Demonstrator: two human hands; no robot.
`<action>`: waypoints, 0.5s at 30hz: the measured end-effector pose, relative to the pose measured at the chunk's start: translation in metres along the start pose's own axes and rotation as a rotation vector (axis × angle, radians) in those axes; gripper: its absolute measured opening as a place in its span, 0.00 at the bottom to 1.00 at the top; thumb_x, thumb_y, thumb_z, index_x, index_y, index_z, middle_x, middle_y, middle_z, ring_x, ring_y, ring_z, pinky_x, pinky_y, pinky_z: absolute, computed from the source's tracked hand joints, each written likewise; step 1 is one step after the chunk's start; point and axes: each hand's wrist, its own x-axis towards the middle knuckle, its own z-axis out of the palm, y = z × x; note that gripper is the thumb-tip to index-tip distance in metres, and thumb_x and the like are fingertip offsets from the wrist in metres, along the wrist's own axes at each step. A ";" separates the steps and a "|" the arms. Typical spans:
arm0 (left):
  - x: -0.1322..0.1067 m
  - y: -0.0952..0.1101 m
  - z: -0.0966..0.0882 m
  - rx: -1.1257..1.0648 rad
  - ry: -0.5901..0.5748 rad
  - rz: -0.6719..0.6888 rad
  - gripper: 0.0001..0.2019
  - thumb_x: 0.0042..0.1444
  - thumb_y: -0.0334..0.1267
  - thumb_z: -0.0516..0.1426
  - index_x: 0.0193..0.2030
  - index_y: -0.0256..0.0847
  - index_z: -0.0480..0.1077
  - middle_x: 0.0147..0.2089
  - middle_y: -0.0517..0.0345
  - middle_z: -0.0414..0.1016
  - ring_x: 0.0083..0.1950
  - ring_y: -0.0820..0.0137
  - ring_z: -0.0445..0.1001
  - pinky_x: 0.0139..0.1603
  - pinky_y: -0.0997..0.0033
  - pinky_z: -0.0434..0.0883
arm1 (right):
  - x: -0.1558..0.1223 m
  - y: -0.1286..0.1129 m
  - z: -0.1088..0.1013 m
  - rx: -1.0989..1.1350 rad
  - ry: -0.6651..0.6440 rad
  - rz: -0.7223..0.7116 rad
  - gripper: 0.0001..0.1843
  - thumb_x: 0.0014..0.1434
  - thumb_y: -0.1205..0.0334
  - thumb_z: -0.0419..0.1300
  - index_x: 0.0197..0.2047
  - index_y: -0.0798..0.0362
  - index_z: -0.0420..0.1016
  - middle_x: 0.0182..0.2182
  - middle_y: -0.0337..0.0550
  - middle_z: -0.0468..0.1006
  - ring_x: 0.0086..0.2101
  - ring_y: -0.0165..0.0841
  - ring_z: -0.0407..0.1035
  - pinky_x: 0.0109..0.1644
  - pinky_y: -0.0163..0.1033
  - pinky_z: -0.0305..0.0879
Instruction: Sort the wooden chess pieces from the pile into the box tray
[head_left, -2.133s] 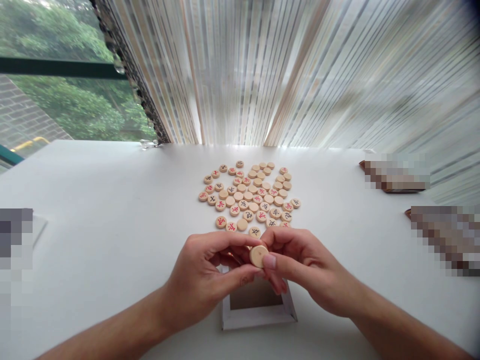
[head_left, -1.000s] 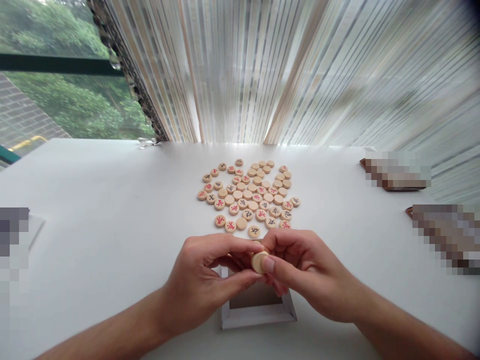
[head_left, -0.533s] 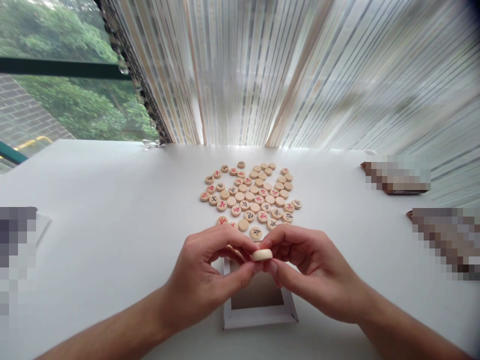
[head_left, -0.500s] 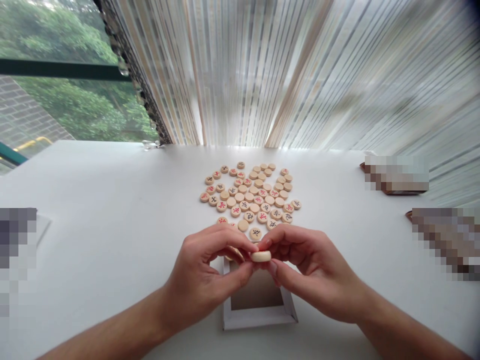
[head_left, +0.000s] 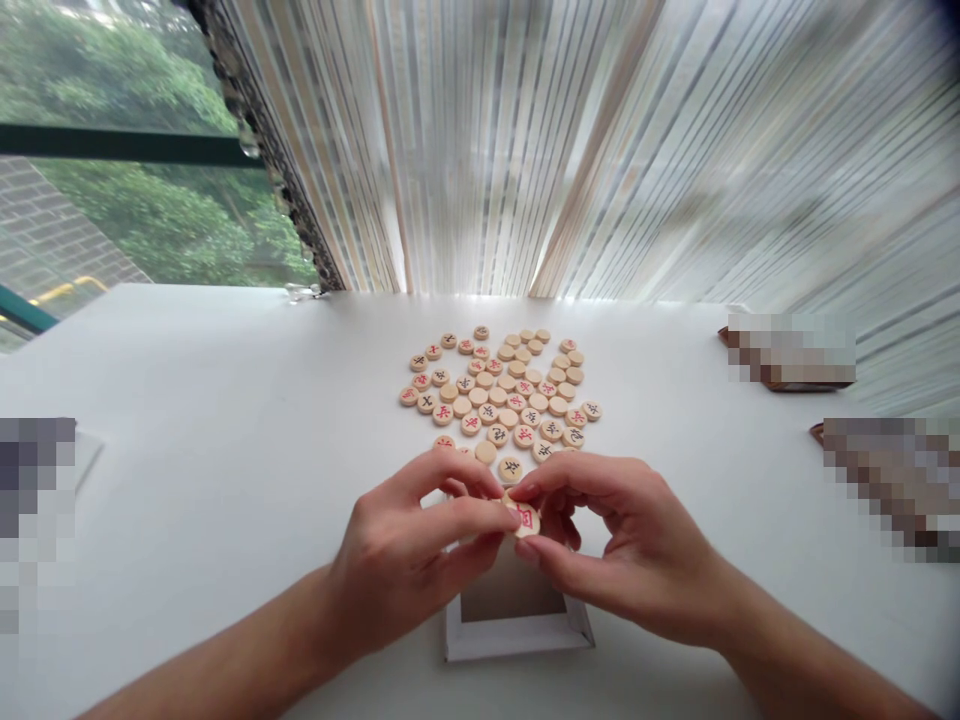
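Observation:
Between my two hands is a round wooden Chinese chess piece (head_left: 529,520), its face with a red character tilted towards me. My left hand (head_left: 427,535) is closed, its fingertips pressing the piece's left side and partly covering the character. My right hand (head_left: 622,540) pinches the same piece from the right with thumb and forefinger. Directly below the hands lies an open shallow box with a white rim (head_left: 517,638) and a brownish inside; its far part is hidden by my hands. Beyond the fingers, several loose Chinese chess pieces (head_left: 488,412) lie spread out, some showing red or black characters, others blank.
All this rests on a white table (head_left: 247,420). Two blurred-out brown objects (head_left: 795,350) lie at the right, and another blurred item (head_left: 37,480) at the left edge. A striped string curtain (head_left: 480,150) hangs behind the table, beside a window.
The held piece has turned from edge-on to showing its red-marked face. My left fingers have shifted onto that face, while both hands stay over the box.

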 end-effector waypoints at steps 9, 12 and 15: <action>0.005 0.000 -0.002 -0.199 0.108 -0.259 0.15 0.57 0.19 0.60 0.43 0.41 0.81 0.42 0.54 0.81 0.43 0.68 0.80 0.46 0.71 0.79 | 0.000 0.002 -0.002 -0.245 0.042 -0.129 0.07 0.57 0.68 0.69 0.41 0.52 0.80 0.27 0.37 0.80 0.26 0.29 0.71 0.31 0.34 0.70; 0.009 -0.008 -0.003 -0.302 0.241 -0.517 0.09 0.60 0.25 0.59 0.41 0.39 0.80 0.40 0.54 0.81 0.42 0.67 0.80 0.43 0.71 0.79 | -0.002 0.005 0.004 -0.341 0.050 -0.234 0.07 0.59 0.67 0.68 0.41 0.52 0.78 0.31 0.41 0.82 0.28 0.30 0.72 0.33 0.35 0.70; 0.011 -0.018 -0.001 -0.357 0.284 -0.678 0.06 0.60 0.30 0.60 0.39 0.37 0.80 0.39 0.54 0.83 0.42 0.66 0.81 0.42 0.70 0.78 | -0.004 0.008 0.014 -0.407 -0.002 -0.328 0.06 0.62 0.68 0.64 0.43 0.52 0.76 0.31 0.41 0.80 0.30 0.32 0.72 0.34 0.36 0.70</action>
